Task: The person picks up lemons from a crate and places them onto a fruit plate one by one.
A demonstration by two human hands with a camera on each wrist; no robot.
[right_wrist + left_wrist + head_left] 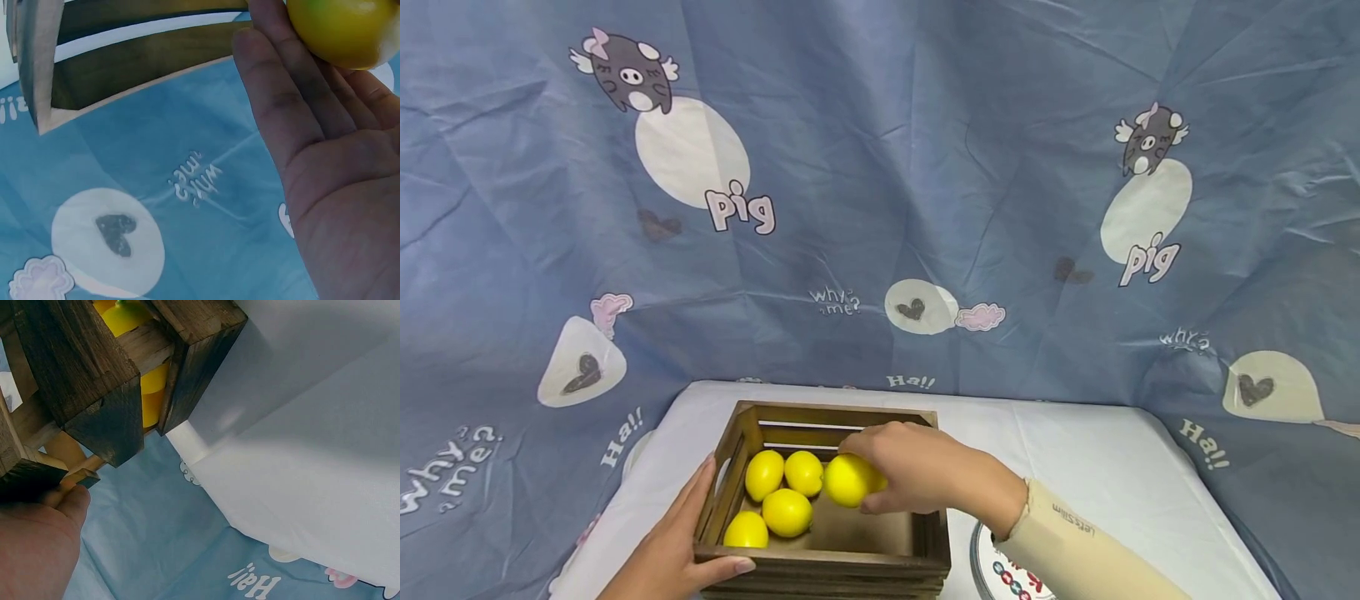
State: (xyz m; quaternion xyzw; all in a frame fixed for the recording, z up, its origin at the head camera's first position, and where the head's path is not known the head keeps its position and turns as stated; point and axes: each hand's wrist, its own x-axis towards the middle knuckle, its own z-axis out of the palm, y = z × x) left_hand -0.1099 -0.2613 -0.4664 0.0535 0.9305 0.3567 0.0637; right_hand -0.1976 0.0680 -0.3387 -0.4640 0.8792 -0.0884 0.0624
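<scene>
A brown wooden crate [820,560] with slatted sides stands on the white-covered table. Several yellow lemons [787,512] lie inside, mostly toward its left side. Over the crate's right half, my right hand [917,467] holds another lemon [344,28] between fingers and thumb. Whether that lemon touches the crate floor, I cannot tell. My left hand [673,533] rests against the crate's near left corner, its straight fingers along the left side and its thumb across the front rim. In the left wrist view, part of that hand [44,544] touches the slats.
Right of the crate, partly under the right forearm, lies a round white object with red print [1011,575]. White cloth [1075,450] covers the table. Behind it hangs a blue patterned curtain [865,208].
</scene>
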